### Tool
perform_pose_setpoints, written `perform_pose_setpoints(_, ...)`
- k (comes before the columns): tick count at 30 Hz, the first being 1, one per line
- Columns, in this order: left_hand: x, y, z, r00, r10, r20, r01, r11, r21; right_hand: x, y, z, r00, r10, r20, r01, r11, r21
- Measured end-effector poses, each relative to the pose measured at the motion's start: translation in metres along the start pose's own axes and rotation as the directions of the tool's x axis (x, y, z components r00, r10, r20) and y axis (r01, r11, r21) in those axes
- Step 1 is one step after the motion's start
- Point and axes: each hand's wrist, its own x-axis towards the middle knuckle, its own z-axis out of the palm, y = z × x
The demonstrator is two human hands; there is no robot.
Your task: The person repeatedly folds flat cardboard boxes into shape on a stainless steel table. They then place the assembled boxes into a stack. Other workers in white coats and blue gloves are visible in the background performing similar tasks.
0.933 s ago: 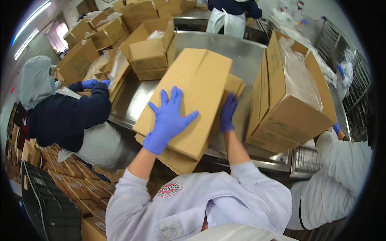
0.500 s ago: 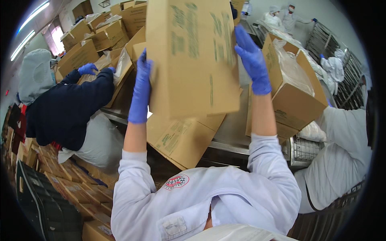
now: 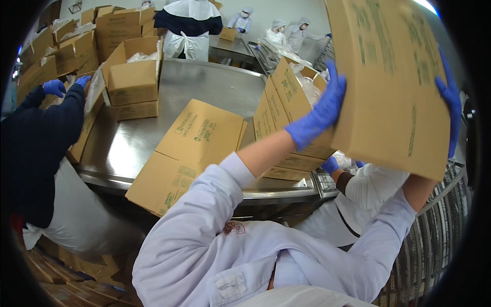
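A large cardboard box [image 3: 391, 97] with green print is raised at the upper right, tilted, between my two blue-gloved hands. Against its left side presses my left hand [image 3: 323, 108], fingers pointing up. My right hand [image 3: 450, 105] grips its right side, partly hidden at the edge. Whether the box holds anything is not visible. Below and left of it, a flattened cardboard box [image 3: 204, 134] lies on the steel table and juts over the near edge. Open boxes [image 3: 284, 102] with clear plastic liners stand just left of my left hand.
The steel table [image 3: 130, 135] carries another open lined box [image 3: 134, 82]. A co-worker in dark sleeves [image 3: 43, 148] handles boxes at left. A white-sleeved co-worker [image 3: 376, 187] reaches in beneath my raised box. More boxes [image 3: 71, 53] are piled at far left; people stand at the back.
The view has turned right. My hands have carried the box from the middle above the flattened box over to the right, past the open lined boxes.
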Motion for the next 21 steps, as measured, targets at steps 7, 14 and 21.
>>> perform_pose_setpoints(7,-0.102,-0.032,-0.041,0.503,-0.769,-0.395,0.850,0.357,0.388,0.019,0.159,-0.053,0.905,0.389,0.173,-0.242,0.805,-0.542)
perform_pose_setpoints(14,-0.067,-0.027,-0.030,0.986,-0.013,-0.166,0.164,0.258,0.952,0.136,0.274,0.035,0.633,0.662,0.402,-0.160,0.620,-0.768)
perform_pose_setpoints(21,-0.043,-0.073,-0.069,0.995,-0.001,-0.104,0.104,-0.095,0.990,0.136,0.259,0.016,0.960,0.233,0.157,-0.007,0.578,-0.816)
